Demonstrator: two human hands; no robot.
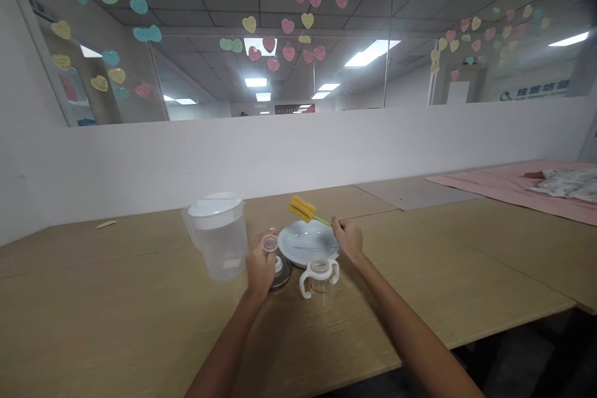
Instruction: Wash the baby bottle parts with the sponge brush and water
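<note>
A yellow sponge bottle brush [302, 208] with a green handle points left, its handle gripped by my right hand [349, 239]. The sponge head is raised over the back of a white plate or shallow bowl [286, 247] with a thin rod in it. My left hand [260, 267] is closed around a small clear round bottle cap [270, 243]. Beneath that hand, partly hidden, sits a dark round dish [282, 280] with a white piece in it. A clear baby bottle [319, 280] with two white handles stands upright and uncapped in front of the plate.
To the left stands a translucent pitcher [224, 249] with a white lid. Behind the wooden table [140, 323] runs a white wall [298, 149] below windows. A pink cloth [504, 193] lies at the far right, and a small flat scrap [106, 224] at the back left.
</note>
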